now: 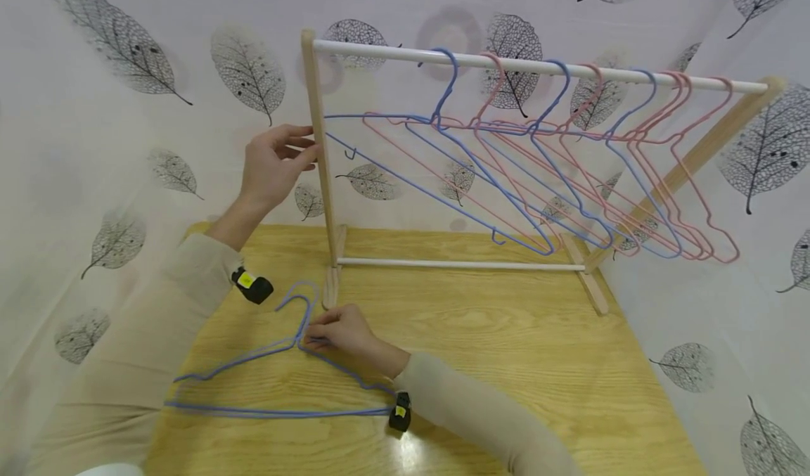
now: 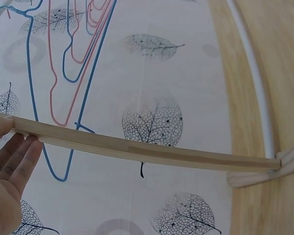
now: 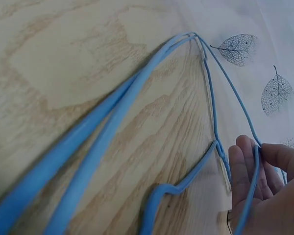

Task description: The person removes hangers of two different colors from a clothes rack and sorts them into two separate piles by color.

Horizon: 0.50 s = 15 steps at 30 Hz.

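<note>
I had the table [image 1: 481, 349] across the lower half of the frame and the backdrop [image 1: 50, 181] behind it. The rack [image 1: 321, 145] stood toward the table's far side, its top rail [image 1: 380, 52] running from upper centre to upper right. Along that rail I saw the hung hangers [image 1: 534, 127] in a row, above the lower bar [image 1: 462, 264]. At lower left, two loose hangers [image 1: 278, 414] overlapped over the table, nearer me than the rack. The left hand [image 1: 275, 166] was at the rack's left post, the right hand [image 1: 348, 330] by the loose hangers' neck, just before the post's foot.
</note>
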Available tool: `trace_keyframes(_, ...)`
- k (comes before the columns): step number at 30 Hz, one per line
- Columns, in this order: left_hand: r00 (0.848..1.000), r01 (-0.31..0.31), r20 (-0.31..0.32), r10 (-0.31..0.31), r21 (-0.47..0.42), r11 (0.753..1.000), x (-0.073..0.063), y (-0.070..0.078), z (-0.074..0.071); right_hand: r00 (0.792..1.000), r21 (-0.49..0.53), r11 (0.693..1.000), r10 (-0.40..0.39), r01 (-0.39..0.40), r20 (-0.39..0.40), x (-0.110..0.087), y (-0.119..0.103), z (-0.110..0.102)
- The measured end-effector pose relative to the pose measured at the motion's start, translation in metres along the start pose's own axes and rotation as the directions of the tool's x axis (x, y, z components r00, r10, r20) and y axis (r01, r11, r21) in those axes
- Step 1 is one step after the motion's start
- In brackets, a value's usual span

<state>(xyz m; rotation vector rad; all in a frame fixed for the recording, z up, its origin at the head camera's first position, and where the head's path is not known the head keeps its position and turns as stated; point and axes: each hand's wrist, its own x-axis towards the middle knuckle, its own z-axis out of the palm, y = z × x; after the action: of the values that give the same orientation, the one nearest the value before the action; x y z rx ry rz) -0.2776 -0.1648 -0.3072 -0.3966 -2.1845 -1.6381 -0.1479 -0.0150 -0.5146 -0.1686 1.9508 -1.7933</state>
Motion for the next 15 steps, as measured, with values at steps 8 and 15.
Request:
trace_keyframes(8, 1.000, 0.007, -0.001, -0.007, -0.004, 1.000, -0.0006, 0.0017, 0.0002, 0.998, 0.021, 0.998, 0.065, -0.066, 0.027, 0.0041, -0.0008, 0.0067)
trace_keyframes(15, 1.000, 0.008, 0.002, -0.008, 0.003, 1.000, -0.0009, 0.0015, 0.0003, 0.999, -0.101, 0.995, 0.028, -0.024, 0.035, 0.0080, 0.0026, 0.0072)
